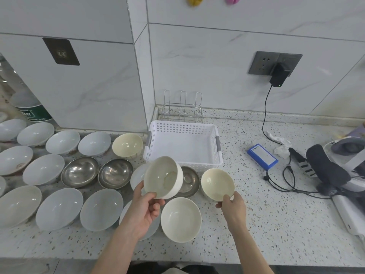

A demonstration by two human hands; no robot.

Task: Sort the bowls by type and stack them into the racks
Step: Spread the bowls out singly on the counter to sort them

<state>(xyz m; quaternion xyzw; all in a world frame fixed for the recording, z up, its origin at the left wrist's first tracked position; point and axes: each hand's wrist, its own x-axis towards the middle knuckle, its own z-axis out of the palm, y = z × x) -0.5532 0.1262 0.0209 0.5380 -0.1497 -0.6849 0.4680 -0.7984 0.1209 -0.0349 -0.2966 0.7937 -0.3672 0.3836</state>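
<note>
My left hand (145, 206) grips a cream bowl (163, 177) by its near rim and holds it tilted above the counter, just in front of the white perforated basket (183, 163). My right hand (232, 204) pinches the near rim of a second cream bowl (217, 183), which sits to the right. A third cream bowl (180, 219) lies on the counter between my hands. Another cream bowl (127, 145) stands left of the basket. Three steel bowls (80, 172) (115, 173) (188, 181) and several pale white bowls (59, 208) cover the left of the counter.
A wire rack (182, 107) stands behind the basket against the wall. To the right lie a blue battery pack (262, 156), a black cable (265, 115) from a wall charger, crumpled tissue and a headset device (335, 167). A green-labelled bottle (29, 109) stands far left.
</note>
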